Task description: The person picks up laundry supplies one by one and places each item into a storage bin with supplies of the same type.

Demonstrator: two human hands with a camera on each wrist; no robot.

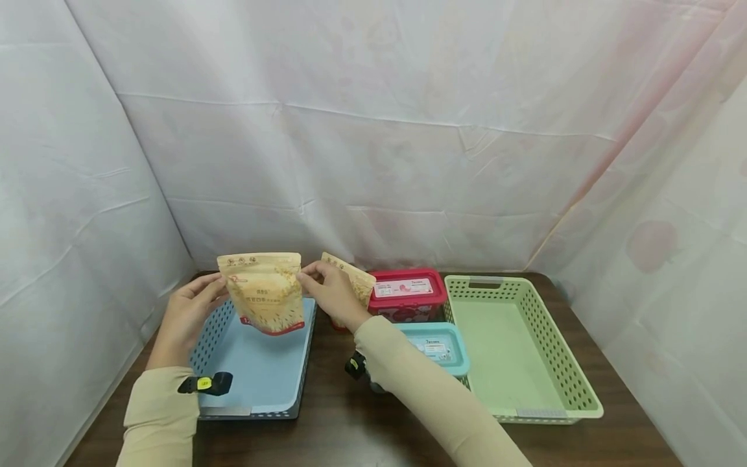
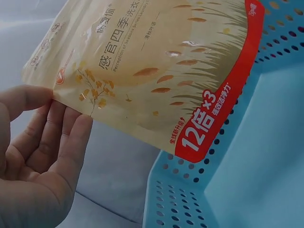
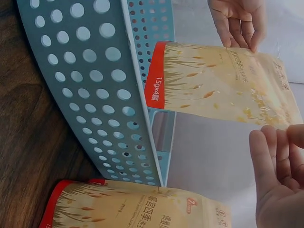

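Upright in the head view, a yellow laundry detergent pouch [image 1: 265,295] with a red bottom band is held up over the blue basket [image 1: 251,376]. My left hand [image 1: 185,318] pinches its left side edge between thumb and fingers. On the opposite edge, near the top corner, my right hand [image 1: 335,295] pinches it too. A second, matching pouch [image 3: 133,204] stands beside the basket on the table, partly behind my right hand in the head view. Up close in the left wrist view, the pouch front [image 2: 137,71] shows printed leaves and grass.
Right of the second pouch sits a red lidded tub [image 1: 408,292]. A light-blue lidded tub [image 1: 434,347] stands nearer, partly covered by my right sleeve. At the right is a green perforated basket [image 1: 508,350]. White curtains [image 1: 373,130] enclose the dark wooden table [image 1: 350,434].
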